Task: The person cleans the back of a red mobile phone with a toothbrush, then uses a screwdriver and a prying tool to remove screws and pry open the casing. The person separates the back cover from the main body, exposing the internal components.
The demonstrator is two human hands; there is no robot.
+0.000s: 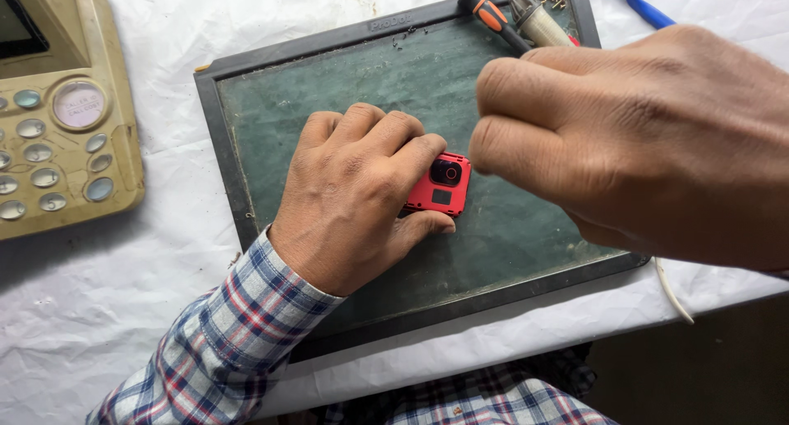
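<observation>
Half red camera (441, 187) in left hand (353, 199) grip.

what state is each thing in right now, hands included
left hand: closed around the red camera, pinning it to the mat
red camera: lies lens up, held
right hand: curled shut above the mat; what it holds is hidden
green mat: flat on the table
screwdriver: lying loose at the mat's top edge
desk phone: untouched at the left

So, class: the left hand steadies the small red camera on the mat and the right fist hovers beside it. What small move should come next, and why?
Probably lower the right hand onto the red camera: the left hand already pins it on the mat, and the right is closed just beside its lens. Whether it holds a tool cannot be seen.
</observation>
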